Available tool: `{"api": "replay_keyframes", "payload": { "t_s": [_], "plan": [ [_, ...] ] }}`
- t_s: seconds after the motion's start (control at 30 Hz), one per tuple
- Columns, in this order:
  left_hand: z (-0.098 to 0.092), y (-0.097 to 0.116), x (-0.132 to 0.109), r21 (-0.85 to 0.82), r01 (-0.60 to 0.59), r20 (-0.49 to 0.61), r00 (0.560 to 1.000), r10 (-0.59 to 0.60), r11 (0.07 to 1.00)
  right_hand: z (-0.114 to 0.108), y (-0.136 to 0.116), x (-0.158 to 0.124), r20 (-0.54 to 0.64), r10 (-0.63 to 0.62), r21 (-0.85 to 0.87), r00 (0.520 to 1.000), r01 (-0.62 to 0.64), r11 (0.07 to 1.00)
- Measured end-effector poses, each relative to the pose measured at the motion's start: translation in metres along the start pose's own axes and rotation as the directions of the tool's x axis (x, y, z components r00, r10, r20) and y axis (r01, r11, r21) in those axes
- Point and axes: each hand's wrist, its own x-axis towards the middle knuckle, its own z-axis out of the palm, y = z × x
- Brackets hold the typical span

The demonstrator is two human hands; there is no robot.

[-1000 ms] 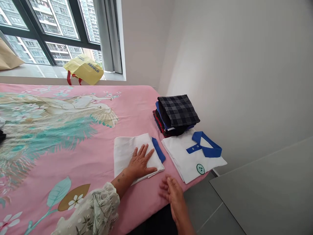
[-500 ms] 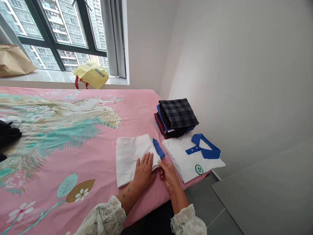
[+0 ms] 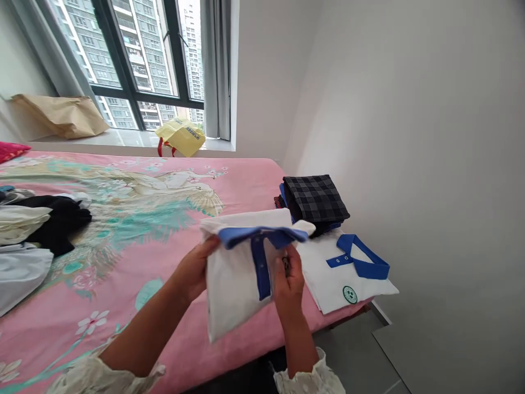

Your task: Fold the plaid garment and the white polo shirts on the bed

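Note:
A folded white polo shirt with a blue collar (image 3: pixel 238 273) is lifted off the pink bedspread (image 3: pixel 135 230) and held upright, collar at the top. My left hand (image 3: pixel 192 271) grips its left edge. My right hand (image 3: pixel 289 279) grips its right edge beside the blue placket. Right of it on the bed lies another folded white polo with a blue collar and a round green badge (image 3: pixel 346 273). Behind that one sits a stack of folded clothes topped by a dark checked piece (image 3: pixel 315 200).
Loose black, white and grey clothes (image 3: pixel 28 235) lie heaped at the bed's left side. A yellow bag (image 3: pixel 182 137) and a brown paper bag (image 3: pixel 61 115) rest on the windowsill. The bed's right edge meets a grey floor and a plain wall.
The folded shirt lay flat on the bed under my left hand; both hands have since taken it by its sides and raised it upright. The view has swung left.

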Motion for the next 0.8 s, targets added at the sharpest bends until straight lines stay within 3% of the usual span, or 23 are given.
{"api": "replay_keyframes", "payload": {
  "t_s": [0.07, 0.17, 0.23, 0.3, 0.4, 0.5, 0.6, 0.7, 0.8],
  "plan": [
    [-0.041, -0.007, -0.010, -0.134, 0.111, -0.032, 0.993, -0.116, 0.985, -0.005, -0.001, 0.002, 0.021, -0.036, -0.144, 0.999, 0.039, 0.989],
    [-0.106, -0.042, -0.022, -0.182, 0.229, -0.165, 0.951, -0.260, 0.956, -0.012, 0.030, -0.008, 0.158, 0.144, -0.308, 0.977, -0.089, 0.947],
    [-0.140, -0.068, -0.033, -0.172, 0.263, -0.240, 0.924, -0.299, 0.949, -0.015, 0.059, -0.023, 0.287, 0.319, -0.379, 0.903, -0.199, 0.904],
    [-0.161, -0.088, -0.046, -0.142, 0.280, -0.245, 0.920, -0.307, 0.950, -0.015, 0.079, -0.037, 0.382, 0.408, -0.451, 0.829, -0.218, 0.866],
    [-0.164, -0.106, -0.067, 0.014, 0.273, -0.271, 0.927, -0.259, 0.962, -0.013, 0.085, -0.050, 0.437, 0.448, -0.567, 0.780, -0.148, 0.810],
    [-0.151, -0.120, -0.082, 0.208, 0.133, -0.302, 0.951, -0.066, 0.969, -0.006, 0.076, -0.052, 0.445, 0.495, -0.667, 0.746, -0.093, 0.739],
    [-0.144, -0.133, -0.093, 0.372, -0.001, -0.286, 0.951, 0.116, 0.928, -0.001, 0.072, -0.057, 0.455, 0.490, -0.703, 0.744, -0.038, 0.710],
    [-0.154, -0.138, -0.110, 0.533, 0.018, -0.294, 0.942, 0.165, 0.846, -0.004, 0.072, -0.071, 0.491, 0.513, -0.712, 0.704, -0.016, 0.702],
    [-0.169, -0.134, -0.126, 0.690, 0.141, -0.348, 0.925, 0.154, 0.710, -0.010, 0.069, -0.079, 0.492, 0.565, -0.738, 0.663, -0.027, 0.675]
  ]
}}
